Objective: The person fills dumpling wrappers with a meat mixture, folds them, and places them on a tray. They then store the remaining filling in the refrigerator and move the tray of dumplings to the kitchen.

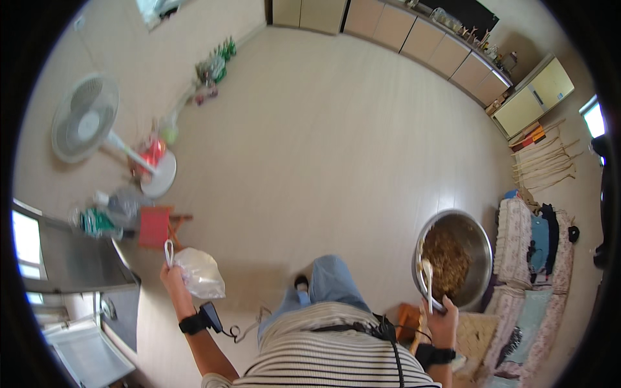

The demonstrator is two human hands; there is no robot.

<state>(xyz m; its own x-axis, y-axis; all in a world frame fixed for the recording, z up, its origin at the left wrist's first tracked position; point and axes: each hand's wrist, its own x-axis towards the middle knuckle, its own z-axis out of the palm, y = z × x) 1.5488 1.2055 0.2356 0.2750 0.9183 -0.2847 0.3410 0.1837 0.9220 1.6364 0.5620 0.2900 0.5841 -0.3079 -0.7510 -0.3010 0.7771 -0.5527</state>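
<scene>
My left hand [173, 280] grips the handles of a thin white plastic bag [201, 272], which hangs beside it; what the bag holds cannot be made out. On the other side, my right hand [442, 324] has hold of the near rim of a large stainless steel bowl [480, 247]. A brown, chunky food mixture [446, 259] lies in the bowl. A pale spoon [427, 281] rests against the bowl's inner left side, its handle reaching to my right hand.
A standing fan [165, 174] and a red folding stool [154, 227] are on the left. Along the right wall runs a sofa with patterned covers [515, 242]. Kitchen cabinets [421, 40] and a pale refrigerator [521, 110] stand at the far side, beyond the tiled floor [335, 145].
</scene>
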